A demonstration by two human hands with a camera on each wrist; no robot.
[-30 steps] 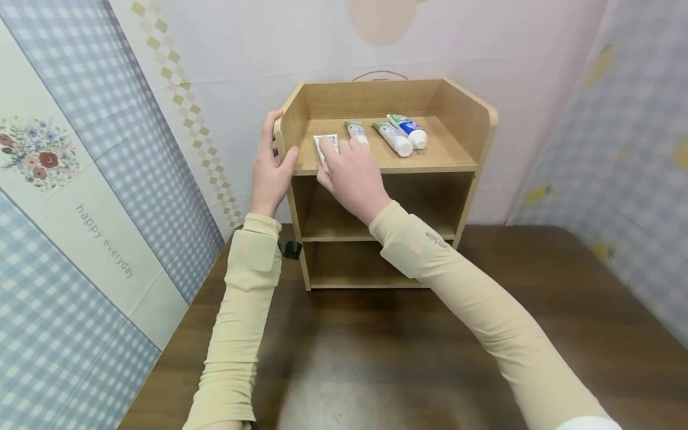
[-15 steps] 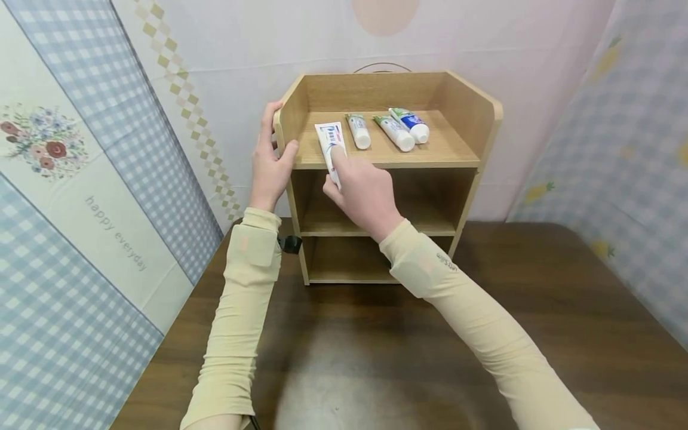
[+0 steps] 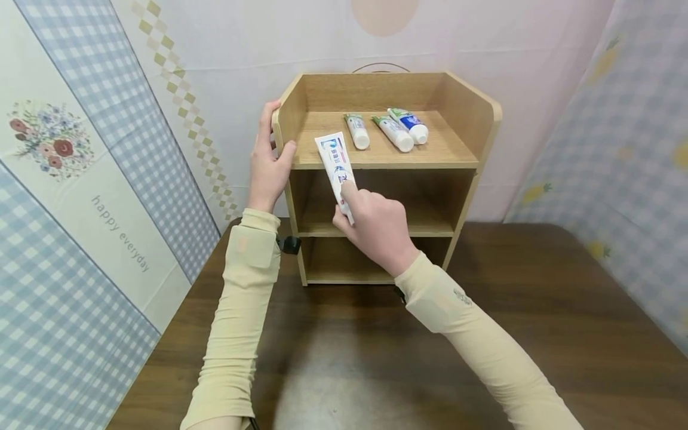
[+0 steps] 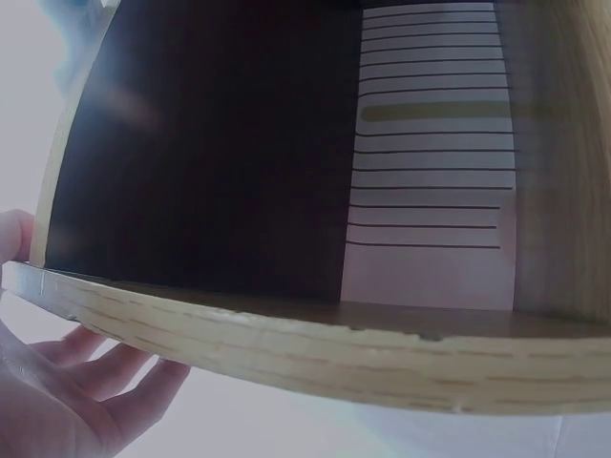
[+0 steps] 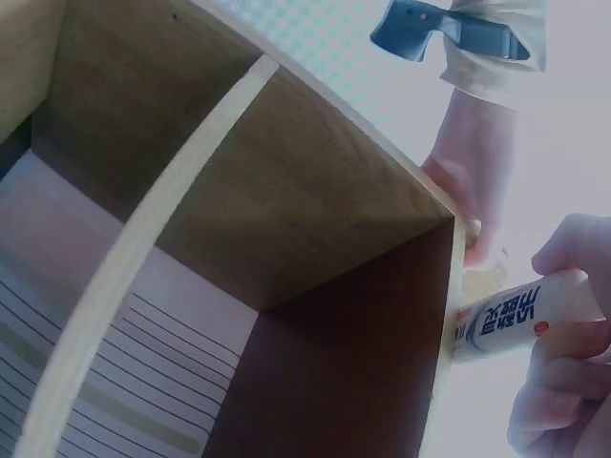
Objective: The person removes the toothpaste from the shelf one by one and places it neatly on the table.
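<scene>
My right hand (image 3: 378, 227) pinches a white toothpaste tube (image 3: 334, 156) near its lower end, thumb and forefinger on it. The tube tilts up and left, in front of the top board of a small wooden shelf (image 3: 478, 113). In the right wrist view, the toothpaste tube (image 5: 516, 315) lies between the fingers, beside the shelf's edge. My left hand (image 3: 269, 170) grips the shelf's left side panel, thumb at the inner front and fingers around the outside. The left wrist view catches that hand (image 4: 67, 401) at the wooden edge.
Three more tubes lie on the top board: a small one (image 3: 358, 132), a white one with a green end (image 3: 395, 134) and a blue-and-white one (image 3: 410, 124). Two lower compartments open to the front. The shelf stands on a dark wooden table (image 3: 333, 358) against a white patterned cloth (image 3: 258, 36).
My right hand has picked the toothpaste tube up off the top board and drawn it toward me, down and slightly right in the head view. My left hand keeps its grip on the shelf.
</scene>
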